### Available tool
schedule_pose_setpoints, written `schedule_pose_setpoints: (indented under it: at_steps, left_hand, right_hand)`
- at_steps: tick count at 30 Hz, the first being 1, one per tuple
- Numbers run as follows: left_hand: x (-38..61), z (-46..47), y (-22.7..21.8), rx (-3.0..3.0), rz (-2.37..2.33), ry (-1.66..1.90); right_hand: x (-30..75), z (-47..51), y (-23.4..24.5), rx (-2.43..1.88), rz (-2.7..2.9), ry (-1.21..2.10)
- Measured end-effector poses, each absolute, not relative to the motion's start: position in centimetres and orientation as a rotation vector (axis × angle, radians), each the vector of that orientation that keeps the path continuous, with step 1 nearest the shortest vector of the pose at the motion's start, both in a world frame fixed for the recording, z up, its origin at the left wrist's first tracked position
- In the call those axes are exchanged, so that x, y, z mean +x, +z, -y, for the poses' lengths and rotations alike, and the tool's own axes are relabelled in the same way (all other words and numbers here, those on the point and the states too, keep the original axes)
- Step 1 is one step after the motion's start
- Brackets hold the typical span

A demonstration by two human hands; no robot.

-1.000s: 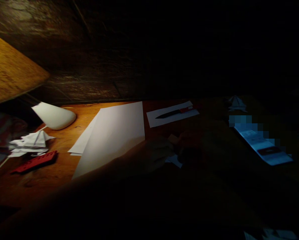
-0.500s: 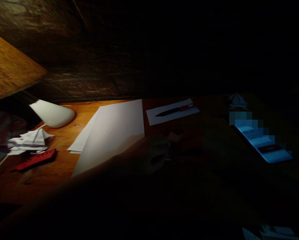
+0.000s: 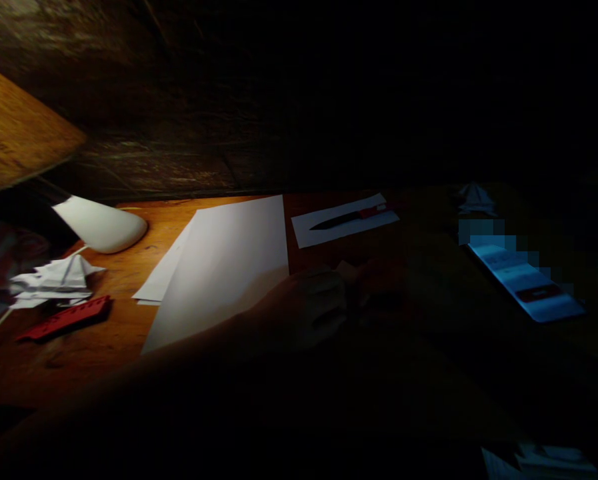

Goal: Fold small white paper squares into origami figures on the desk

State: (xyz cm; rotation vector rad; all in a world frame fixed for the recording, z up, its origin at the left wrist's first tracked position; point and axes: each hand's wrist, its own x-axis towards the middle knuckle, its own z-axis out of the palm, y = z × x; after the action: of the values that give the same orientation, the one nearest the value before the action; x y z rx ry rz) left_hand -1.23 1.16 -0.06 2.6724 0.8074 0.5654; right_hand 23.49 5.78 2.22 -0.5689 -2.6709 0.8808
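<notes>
The scene is very dark. My left hand (image 3: 306, 307) lies in shadow at the lower edge of a large white sheet (image 3: 229, 267), its fingers curled. A small pale piece of paper (image 3: 345, 269) shows at its fingertips, between both hands. My right hand (image 3: 383, 287) is a dim shape just right of that piece; its fingers cannot be made out. Both forearms run down into blackness.
A white lamp head (image 3: 101, 227) lights the wooden desk (image 3: 119, 333) at left. Near it lie folded paper (image 3: 53, 280) and a red ruler (image 3: 63, 319). A red-handled knife (image 3: 349, 218) rests on a paper strip. At right are a lit phone (image 3: 526, 283) and a folded paper figure (image 3: 473, 198).
The white scrap seen below my hands a second ago is hidden now. My left hand has shifted slightly up and closer to the right hand. The view drifted a little.
</notes>
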Motion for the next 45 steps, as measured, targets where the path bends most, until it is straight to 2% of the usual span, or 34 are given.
schedule_pose_setpoints:
  at_steps: [16,23,31,35,45]
  left_hand:
    - [-1.0,-0.8,-0.1,2.802,-0.825,0.601]
    - [-0.9,-0.7,-0.4,2.653,-0.901,0.632]
    - [-0.5,-0.7,-0.4,2.481,-0.976,0.672]
    - [-0.6,-1.0,-0.6,2.403,-0.960,0.695]
    - [-0.8,-1.5,0.0,2.388,-0.880,0.685]
  right_hand:
    - [23.3,-5.9,1.0,-0.527,2.662,0.939]
    - [23.0,-5.8,1.5,-0.522,2.612,1.021]
    - [23.2,-6.3,0.5,-0.548,2.583,0.936]
    - [23.4,-6.8,0.3,-0.588,2.613,0.883]
    - [22.8,-7.6,0.0,-0.676,2.626,0.983]
